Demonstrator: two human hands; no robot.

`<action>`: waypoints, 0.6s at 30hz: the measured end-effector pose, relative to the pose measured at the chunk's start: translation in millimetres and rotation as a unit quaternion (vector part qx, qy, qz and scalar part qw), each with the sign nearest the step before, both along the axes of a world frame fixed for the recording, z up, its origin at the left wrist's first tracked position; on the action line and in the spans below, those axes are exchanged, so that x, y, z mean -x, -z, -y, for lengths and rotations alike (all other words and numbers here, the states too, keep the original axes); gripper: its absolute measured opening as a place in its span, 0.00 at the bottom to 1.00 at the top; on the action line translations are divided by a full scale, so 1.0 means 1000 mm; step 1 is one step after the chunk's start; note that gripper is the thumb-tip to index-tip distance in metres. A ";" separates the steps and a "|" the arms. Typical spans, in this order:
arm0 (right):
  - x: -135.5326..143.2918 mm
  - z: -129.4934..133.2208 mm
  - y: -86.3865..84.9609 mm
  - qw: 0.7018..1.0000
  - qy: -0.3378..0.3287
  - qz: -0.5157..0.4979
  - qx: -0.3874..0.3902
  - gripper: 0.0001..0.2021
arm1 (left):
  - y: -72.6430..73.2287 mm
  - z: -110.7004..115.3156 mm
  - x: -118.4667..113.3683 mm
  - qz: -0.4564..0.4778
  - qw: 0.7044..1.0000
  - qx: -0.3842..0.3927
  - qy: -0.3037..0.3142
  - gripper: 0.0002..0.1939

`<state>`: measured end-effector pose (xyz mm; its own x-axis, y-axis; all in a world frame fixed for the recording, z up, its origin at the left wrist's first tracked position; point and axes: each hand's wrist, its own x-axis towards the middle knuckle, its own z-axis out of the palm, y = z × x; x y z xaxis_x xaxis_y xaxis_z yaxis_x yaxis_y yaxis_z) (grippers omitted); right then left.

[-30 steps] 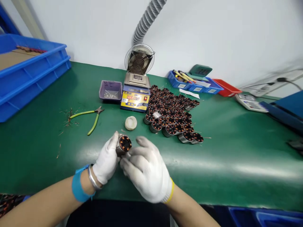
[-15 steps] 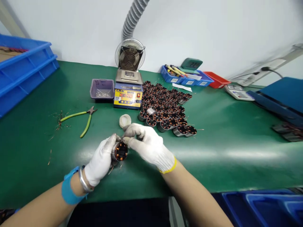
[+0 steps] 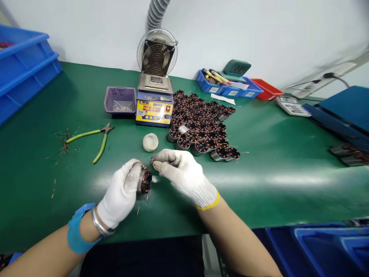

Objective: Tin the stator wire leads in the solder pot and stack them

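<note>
The stator (image 3: 145, 181) is a metal cylinder wound with copper coils. The gloved left hand (image 3: 122, 192) grips it sideways; the right hand (image 3: 184, 175) pinches closed at its top edge, on what cannot be told.

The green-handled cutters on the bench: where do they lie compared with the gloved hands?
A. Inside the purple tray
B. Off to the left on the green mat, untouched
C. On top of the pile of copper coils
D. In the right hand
B. The green-handled cutters lie on the green mat, left of both hands; the left hand holds a copper-wound coil, and the right hand pinches at its top.
</note>
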<state>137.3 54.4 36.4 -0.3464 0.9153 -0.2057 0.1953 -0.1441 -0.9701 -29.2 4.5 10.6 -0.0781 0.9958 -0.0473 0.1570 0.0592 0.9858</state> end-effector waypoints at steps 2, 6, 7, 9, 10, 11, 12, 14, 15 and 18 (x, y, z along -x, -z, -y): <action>-0.004 0.000 0.001 0.996 -0.013 0.057 -0.064 0.08 | -0.001 0.000 -0.003 0.009 1.000 0.010 0.005 0.18; -0.010 0.002 -0.003 0.939 -0.020 0.139 -0.315 0.05 | -0.003 -0.003 -0.008 0.175 0.981 0.087 -0.006 0.11; -0.010 0.004 -0.007 0.908 -0.022 0.155 -0.389 0.05 | -0.004 -0.005 -0.008 0.247 0.963 0.106 -0.023 0.10; -0.008 0.009 -0.019 0.848 -0.030 0.180 -0.497 0.04 | -0.003 -0.009 -0.007 0.374 0.917 0.126 -0.068 0.16; -0.007 0.012 -0.025 0.827 -0.036 0.187 -0.528 0.04 | -0.002 -0.010 -0.006 0.412 0.897 0.130 -0.093 0.21; -0.006 0.015 -0.031 0.815 -0.043 0.191 -0.546 0.03 | -0.002 -0.012 -0.004 0.432 0.884 0.144 -0.108 0.24; -0.005 0.016 -0.036 0.808 -0.048 0.191 -0.555 0.03 | -0.001 -0.013 -0.003 0.437 0.877 0.174 -0.100 0.24; -0.004 0.018 -0.042 0.804 -0.058 0.190 -0.561 0.03 | 0.001 -0.013 -0.001 0.431 0.865 0.256 -0.020 0.23; -0.004 0.017 -0.043 0.803 -0.063 0.190 -0.561 0.03 | 0.002 -0.012 0.000 0.427 0.855 0.291 0.047 0.24; -0.005 0.013 -0.038 0.801 -0.070 0.195 -0.562 0.04 | 0.002 -0.010 0.001 0.438 0.822 0.299 0.208 0.25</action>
<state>141.8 41.0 74.8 -0.5716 0.5562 0.6033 0.4537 0.8268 -0.3324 -30.6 14.1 8.9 0.5884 0.7054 -0.3951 -0.4672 0.6955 0.5460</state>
